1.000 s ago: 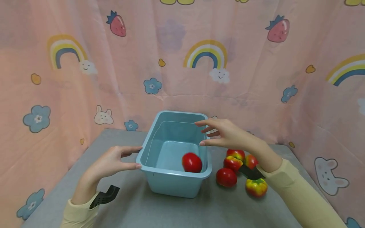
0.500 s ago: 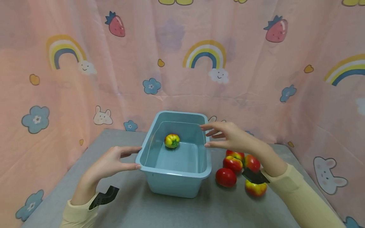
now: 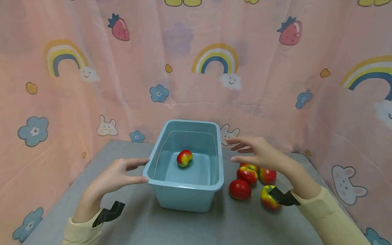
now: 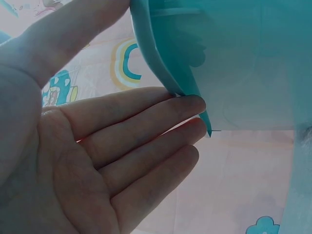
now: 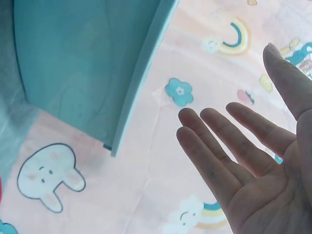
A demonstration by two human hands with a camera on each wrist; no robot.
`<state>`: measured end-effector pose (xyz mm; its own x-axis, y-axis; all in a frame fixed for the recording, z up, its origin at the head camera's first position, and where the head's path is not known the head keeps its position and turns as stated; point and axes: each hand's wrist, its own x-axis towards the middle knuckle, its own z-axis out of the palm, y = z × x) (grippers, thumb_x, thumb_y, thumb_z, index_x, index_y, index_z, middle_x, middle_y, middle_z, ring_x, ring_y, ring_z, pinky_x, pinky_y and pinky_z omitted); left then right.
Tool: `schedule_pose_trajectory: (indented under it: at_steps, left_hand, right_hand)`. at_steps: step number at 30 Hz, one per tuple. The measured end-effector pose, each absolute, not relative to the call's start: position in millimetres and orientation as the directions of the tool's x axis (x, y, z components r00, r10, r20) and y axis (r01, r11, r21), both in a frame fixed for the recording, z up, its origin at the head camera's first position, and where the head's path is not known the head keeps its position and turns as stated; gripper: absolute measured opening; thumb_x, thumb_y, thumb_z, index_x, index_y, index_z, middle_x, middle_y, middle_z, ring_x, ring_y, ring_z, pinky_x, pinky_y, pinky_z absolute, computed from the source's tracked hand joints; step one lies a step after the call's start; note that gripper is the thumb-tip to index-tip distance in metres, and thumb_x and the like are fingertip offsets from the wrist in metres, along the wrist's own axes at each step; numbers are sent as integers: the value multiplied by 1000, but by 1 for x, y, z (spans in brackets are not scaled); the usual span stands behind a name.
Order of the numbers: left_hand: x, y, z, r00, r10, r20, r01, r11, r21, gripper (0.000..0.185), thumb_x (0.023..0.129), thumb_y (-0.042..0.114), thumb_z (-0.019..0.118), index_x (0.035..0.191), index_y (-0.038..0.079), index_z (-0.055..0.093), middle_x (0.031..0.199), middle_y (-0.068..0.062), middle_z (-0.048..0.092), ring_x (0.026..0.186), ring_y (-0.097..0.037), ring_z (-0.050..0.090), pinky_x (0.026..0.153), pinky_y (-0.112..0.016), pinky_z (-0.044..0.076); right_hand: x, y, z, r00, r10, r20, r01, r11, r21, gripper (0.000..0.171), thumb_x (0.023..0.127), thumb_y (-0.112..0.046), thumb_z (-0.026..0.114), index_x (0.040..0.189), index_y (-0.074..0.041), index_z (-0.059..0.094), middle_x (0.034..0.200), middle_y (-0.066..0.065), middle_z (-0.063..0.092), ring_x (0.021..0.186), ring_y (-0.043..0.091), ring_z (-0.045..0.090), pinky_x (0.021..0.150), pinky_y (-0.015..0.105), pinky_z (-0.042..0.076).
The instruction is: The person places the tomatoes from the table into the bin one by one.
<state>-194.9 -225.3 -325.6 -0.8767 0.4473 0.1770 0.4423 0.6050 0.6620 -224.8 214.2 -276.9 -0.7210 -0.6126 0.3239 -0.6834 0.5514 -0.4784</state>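
The right hand (image 3: 257,153) now hovers clear of the bin (image 3: 185,195), off its right rim, where half a second ago its fingertips were at the rim. The fruit (image 3: 184,158) inside, near the front wall a second ago, now lies toward the back.

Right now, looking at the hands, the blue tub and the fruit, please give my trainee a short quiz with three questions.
1. True or false: the left hand touches the tub.
2. How many apples lie on the table outside the tub?
A) two B) five C) eight
3. Fill in: the right hand holds ____.

Key:
1. True; its fingertips meet the rim.
2. B; one more apple lies inside.
3. Nothing; its fingers are straight, apart from the tub.
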Motion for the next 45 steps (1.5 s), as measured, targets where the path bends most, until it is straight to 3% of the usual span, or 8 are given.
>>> schedule_pose_trajectory:
  at_steps: [14, 24, 37, 45]
  left_hand:
    - [-191, -226, -326, -881, 441, 172, 436, 617, 655, 65, 80, 46, 73, 132, 11, 57, 130, -4, 60, 122, -30, 55, 103, -44, 46]
    - [-191, -226, -328, -881, 439, 176, 438, 619, 652, 66, 80, 46, 73, 133, 11, 56, 131, -5, 60, 122, -33, 55, 102, -46, 46]
    - [-193, -226, -327, -874, 449, 187, 455, 617, 643, 65, 80, 46, 72, 132, 11, 56, 130, -4, 60, 122, -31, 55, 102, -45, 46]
    - [-193, -225, -326, -872, 450, 192, 460, 622, 634, 64, 80, 46, 72, 132, 11, 57, 131, -4, 60, 121, -33, 56, 101, -46, 47]
  right_hand:
    - [-213, 246, -294, -807, -513, 293, -588, 646, -487, 52, 84, -32, 72, 131, -17, 55, 123, 6, 64, 104, 23, 66, 82, 37, 59]
    - [-209, 273, -312, -823, -492, 284, -564, 649, -511, 49, 86, -23, 71, 130, -10, 55, 123, 12, 63, 105, 28, 65, 80, 36, 60]
    - [-198, 297, -336, -877, -420, 234, -476, 692, -543, 44, 89, -28, 67, 130, -18, 56, 122, 7, 64, 104, 25, 65, 81, 33, 59]
    - [-192, 311, -354, -893, -379, 242, -449, 714, -537, 45, 88, -30, 68, 128, -15, 57, 120, 8, 65, 100, 26, 65, 79, 32, 60]
